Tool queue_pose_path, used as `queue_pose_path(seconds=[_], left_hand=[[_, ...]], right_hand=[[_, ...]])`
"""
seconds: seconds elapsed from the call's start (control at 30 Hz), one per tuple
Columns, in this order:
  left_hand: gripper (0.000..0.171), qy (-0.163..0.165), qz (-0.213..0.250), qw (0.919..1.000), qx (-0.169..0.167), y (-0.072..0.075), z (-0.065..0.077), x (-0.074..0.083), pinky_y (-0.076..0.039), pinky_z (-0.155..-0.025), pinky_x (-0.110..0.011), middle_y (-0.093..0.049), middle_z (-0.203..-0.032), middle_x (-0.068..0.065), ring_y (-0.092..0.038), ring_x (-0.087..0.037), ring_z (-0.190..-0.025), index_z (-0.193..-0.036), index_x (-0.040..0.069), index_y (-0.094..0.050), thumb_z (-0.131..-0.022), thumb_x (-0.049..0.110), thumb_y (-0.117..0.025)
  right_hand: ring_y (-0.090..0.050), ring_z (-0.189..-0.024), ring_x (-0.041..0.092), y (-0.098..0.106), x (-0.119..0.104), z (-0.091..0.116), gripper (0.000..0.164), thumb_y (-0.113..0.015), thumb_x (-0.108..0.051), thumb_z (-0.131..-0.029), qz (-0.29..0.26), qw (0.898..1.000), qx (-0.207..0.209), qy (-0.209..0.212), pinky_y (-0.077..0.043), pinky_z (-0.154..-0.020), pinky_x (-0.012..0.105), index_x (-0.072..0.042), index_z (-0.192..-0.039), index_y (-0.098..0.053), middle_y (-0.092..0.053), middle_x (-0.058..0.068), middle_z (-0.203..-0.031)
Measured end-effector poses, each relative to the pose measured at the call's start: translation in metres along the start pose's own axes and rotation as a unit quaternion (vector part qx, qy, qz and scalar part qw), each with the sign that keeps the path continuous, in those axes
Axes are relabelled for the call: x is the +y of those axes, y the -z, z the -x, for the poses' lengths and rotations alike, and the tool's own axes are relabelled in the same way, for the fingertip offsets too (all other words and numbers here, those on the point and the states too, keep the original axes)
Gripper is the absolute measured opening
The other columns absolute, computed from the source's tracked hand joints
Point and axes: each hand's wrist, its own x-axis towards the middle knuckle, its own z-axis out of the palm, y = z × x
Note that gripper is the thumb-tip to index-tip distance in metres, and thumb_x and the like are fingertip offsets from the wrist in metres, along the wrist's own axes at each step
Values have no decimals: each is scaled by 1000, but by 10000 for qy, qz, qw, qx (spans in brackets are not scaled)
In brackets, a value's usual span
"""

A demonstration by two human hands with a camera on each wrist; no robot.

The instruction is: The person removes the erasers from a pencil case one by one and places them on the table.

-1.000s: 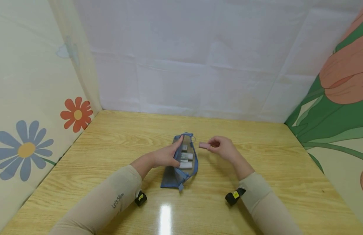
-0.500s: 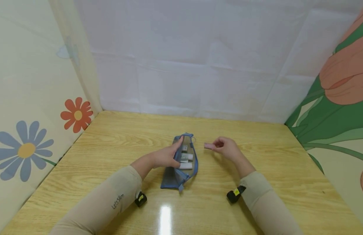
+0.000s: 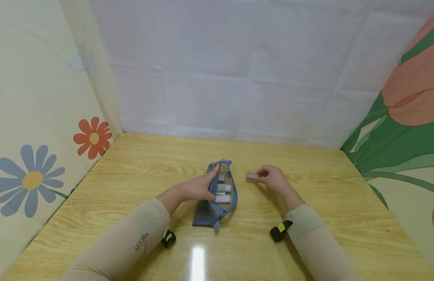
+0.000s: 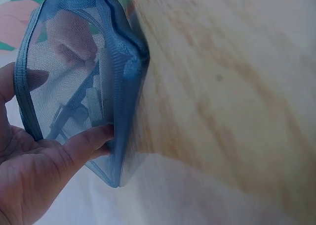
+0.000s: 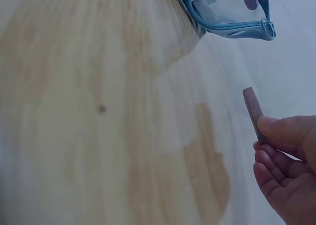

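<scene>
We've got blue mesh zip pouch (image 3: 203, 215) gripped at rim, left hand (image 3: 197, 188) spread, likely to hold mouth wide. Right hand (image 3: 274, 180) pinches small pink bar (image 3: 252, 176) by one end, apart from pouch. White block (image 3: 222, 199) inside.

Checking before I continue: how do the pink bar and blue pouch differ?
The pink bar is small and narrow; the blue pouch is much larger and partly see-through. The pink bar is pinched by the right hand, the blue pouch held by the left hand. The blue pouch gapes, showing pale items inside; the pink bar looks solid. Both are held.
</scene>
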Motion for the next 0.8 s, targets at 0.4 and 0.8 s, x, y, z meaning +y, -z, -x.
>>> queue_pose_path(seconds=[0.4, 0.8], left_hand=[[113, -69, 108, 9999, 31, 0, -2, -5, -37, -93, -37, -13, -150, -15, -44, -23, -104, -146, 29, 10, -70, -3, -68], [113, -49, 95, 9999, 41, 0, -1, -4, -35, -95, -38, -10, -151, -15, -42, -24, -109, -146, 29, 10, -70, -3, -68]], right_hand=[[-55, -91, 23, -4, 2, -1, 19, -67, -13, -82, 63, 9999, 6, -160, -45, -81, 36, -4, -98, -64, -62, 9, -96], [-55, -90, 24, -10, 6, -2, 16, -67, -15, -82, 47, 9999, 26, -129, -44, -81, 38, -6, -94, -65, -62, 8, -95]])
